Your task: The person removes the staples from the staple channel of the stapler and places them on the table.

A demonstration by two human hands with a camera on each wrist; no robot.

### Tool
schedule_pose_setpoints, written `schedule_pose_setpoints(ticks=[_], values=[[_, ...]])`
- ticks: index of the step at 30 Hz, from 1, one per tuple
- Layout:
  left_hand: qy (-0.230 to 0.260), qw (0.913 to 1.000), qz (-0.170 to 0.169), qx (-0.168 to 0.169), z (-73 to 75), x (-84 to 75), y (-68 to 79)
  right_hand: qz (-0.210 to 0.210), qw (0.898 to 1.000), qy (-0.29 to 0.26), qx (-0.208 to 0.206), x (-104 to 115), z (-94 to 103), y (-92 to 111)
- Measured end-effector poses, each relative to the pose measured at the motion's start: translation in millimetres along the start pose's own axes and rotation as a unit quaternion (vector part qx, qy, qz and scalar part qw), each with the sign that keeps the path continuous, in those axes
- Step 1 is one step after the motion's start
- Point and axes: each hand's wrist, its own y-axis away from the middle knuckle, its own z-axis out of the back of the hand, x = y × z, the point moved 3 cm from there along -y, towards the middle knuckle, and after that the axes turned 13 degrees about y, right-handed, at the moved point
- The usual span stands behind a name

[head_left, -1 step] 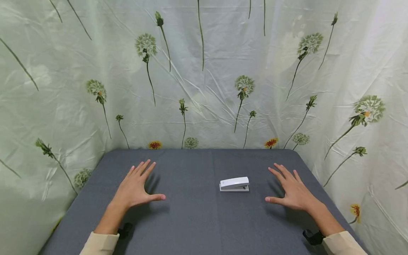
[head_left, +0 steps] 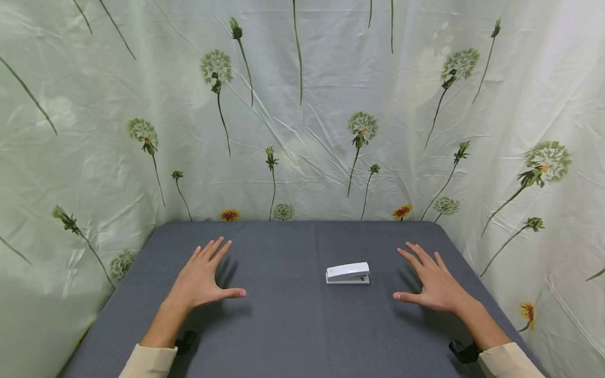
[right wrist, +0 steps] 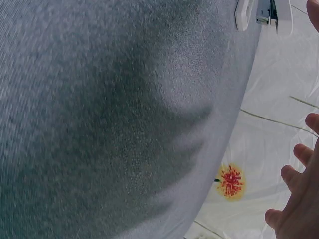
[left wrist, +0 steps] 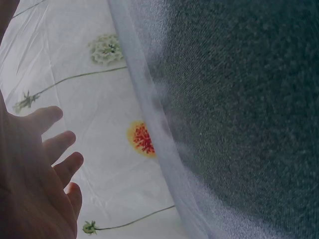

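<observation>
A white stapler [head_left: 347, 273] lies on the grey cloth-covered table, right of the middle. My right hand [head_left: 432, 283] is spread in the air to the right of it, apart from it, with nothing in its fingers. On the other side, my left hand [head_left: 200, 278] hovers with thumb and fingers spread, farther from the stapler and holding nothing. In the right wrist view, part of the stapler [right wrist: 285, 17] shows at the top edge, and the fingers [right wrist: 291, 174] appear at the right. The left wrist view shows the left hand's fingers [left wrist: 65, 147] apart from everything.
The grey table [head_left: 283, 336] ends at a back edge against a white curtain [head_left: 302, 131] printed with dandelions and other flowers. Dark bands [head_left: 465, 352] sit at both wrists, beside light sleeves [head_left: 508, 362].
</observation>
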Motion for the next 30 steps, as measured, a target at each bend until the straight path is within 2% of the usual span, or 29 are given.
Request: schedule_pose_setpoints(ticks=[18,24,30], values=[[0.003,0.9999,0.009,-0.011,-0.2,2.3,2.9,-0.003,1.0,-0.024,0.0,1.6,-2.3,-3.2],[0.006,0.9997,0.004,-0.021,-0.8,-1.7,-1.8,-0.005,1.0,-0.029,-0.003,4.9,-2.5,-7.7],[0.024,0.9993,-0.008,-0.025,-6.8,-13.0,-13.1,-0.006,0.999,-0.037,-0.004,9.9,-4.7,-13.6]])
